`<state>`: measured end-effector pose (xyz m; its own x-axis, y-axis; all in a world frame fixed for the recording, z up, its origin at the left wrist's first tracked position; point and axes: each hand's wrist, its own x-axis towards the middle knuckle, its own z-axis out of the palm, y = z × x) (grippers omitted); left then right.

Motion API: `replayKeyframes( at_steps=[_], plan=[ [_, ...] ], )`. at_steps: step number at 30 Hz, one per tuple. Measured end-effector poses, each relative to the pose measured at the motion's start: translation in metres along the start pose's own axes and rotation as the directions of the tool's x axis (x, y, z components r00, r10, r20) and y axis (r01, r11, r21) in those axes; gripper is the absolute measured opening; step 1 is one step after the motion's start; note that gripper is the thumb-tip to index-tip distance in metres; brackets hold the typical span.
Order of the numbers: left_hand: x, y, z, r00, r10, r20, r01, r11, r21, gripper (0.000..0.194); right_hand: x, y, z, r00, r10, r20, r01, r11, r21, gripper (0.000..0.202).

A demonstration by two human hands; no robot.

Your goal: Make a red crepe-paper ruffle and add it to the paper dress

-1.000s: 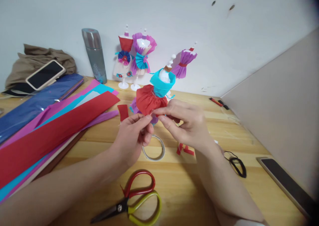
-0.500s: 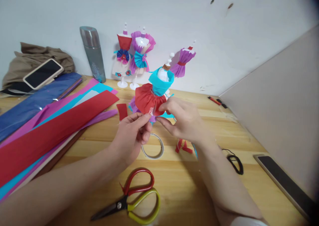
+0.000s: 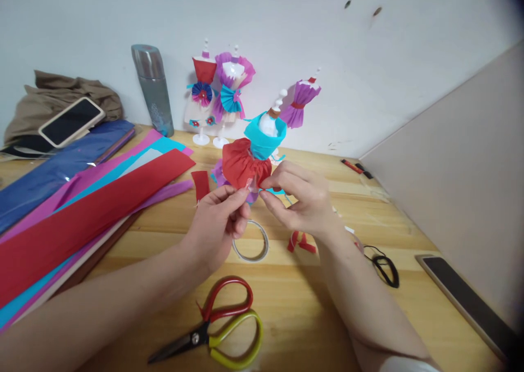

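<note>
A small white dress form [image 3: 269, 125] wears a turquoise paper top [image 3: 264, 138] and a gathered red paper skirt [image 3: 241, 163]; it tilts slightly right. My left hand [image 3: 219, 219] pinches the skirt's lower edge, where a small pale, shiny piece shows at the fingertips. At the skirt's lower right edge is my right hand [image 3: 301, 197], thumb and index finger close together; what lies between them is too small to make out. Purple and turquoise paper shows behind and under the skirt. The stand's lower part is hidden.
Scissors [image 3: 196, 337] and a tape roll [image 3: 267, 245] lie in front. Coloured paper strips [image 3: 98, 197] cover the left side. Behind stand a bottle [image 3: 153, 90] and dressed forms [image 3: 203, 96]. Right are a black cord [image 3: 387, 271], a dark phone-like object [image 3: 458, 301] and red scraps [image 3: 303, 242].
The dress form leans a little more to the right. My right hand's fingertips have shifted slightly down and right, showing more of the skirt's right edge. My left hand keeps its pinch.
</note>
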<state>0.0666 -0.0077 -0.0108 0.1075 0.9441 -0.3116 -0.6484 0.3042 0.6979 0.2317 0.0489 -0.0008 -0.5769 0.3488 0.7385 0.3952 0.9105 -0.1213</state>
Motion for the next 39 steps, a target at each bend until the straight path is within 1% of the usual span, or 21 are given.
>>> replayKeyframes(
  at_steps=[6, 8, 11, 13, 17, 20, 24, 26, 29, 35, 39],
  plan=[
    [0.001, 0.000, 0.000, 1.000, 0.016, 0.011, -0.016, 0.999, 0.029, 0.030, -0.002, -0.006, 0.012, 1.000, 0.004, 0.016, -0.005, 1.000, 0.006, 0.014],
    [0.002, -0.001, -0.001, 1.000, 0.019, 0.010, -0.019, 0.999, 0.035, 0.032, -0.003, -0.008, 0.013, 1.000, -0.002, -0.005, 0.002, 1.000, 0.008, 0.015],
    [0.002, -0.001, -0.001, 1.000, 0.024, 0.014, -0.024, 0.999, 0.022, 0.030, -0.003, -0.007, 0.013, 0.997, -0.017, -0.077, 0.016, 1.000, -0.007, 0.008],
    [0.003, -0.002, -0.002, 0.999, 0.026, 0.019, -0.026, 1.000, 0.009, 0.029, -0.003, -0.006, 0.014, 0.996, -0.023, -0.092, 0.019, 0.999, -0.045, 0.005],
    [0.003, -0.003, -0.003, 1.000, 0.027, 0.014, -0.027, 1.000, -0.006, 0.026, -0.005, -0.002, 0.017, 0.997, -0.049, -0.066, 0.036, 0.982, -0.183, 0.011],
    [0.003, -0.003, -0.003, 1.000, 0.020, 0.010, -0.020, 1.000, 0.003, 0.027, -0.006, -0.001, 0.020, 0.991, -0.091, -0.101, 0.065, 0.970, -0.235, 0.017],
    [0.003, -0.004, -0.003, 1.000, 0.022, 0.014, -0.023, 0.999, 0.032, 0.033, -0.006, -0.002, 0.020, 0.984, -0.100, -0.150, 0.073, 0.982, -0.177, 0.018],
    [0.004, -0.005, -0.004, 1.000, 0.028, 0.012, -0.028, 0.999, 0.040, 0.033, -0.006, -0.003, 0.020, 0.985, -0.085, -0.152, 0.061, 0.986, -0.155, 0.018],
    [0.005, -0.007, -0.005, 0.999, 0.041, 0.016, -0.041, 0.999, 0.036, 0.030, -0.006, -0.003, 0.022, 0.991, -0.060, -0.119, 0.044, 0.990, -0.138, 0.018],
    [0.007, -0.007, -0.006, 0.999, 0.044, 0.014, -0.044, 0.998, 0.042, 0.028, -0.007, -0.002, 0.023, 0.995, -0.063, -0.078, 0.053, 0.992, -0.115, 0.018],
    [0.009, -0.006, -0.006, 0.998, 0.053, 0.016, -0.054, 0.997, 0.062, 0.028, -0.005, -0.004, 0.021, 0.999, -0.017, -0.050, 0.012, 0.997, -0.081, 0.017]
  ],
)
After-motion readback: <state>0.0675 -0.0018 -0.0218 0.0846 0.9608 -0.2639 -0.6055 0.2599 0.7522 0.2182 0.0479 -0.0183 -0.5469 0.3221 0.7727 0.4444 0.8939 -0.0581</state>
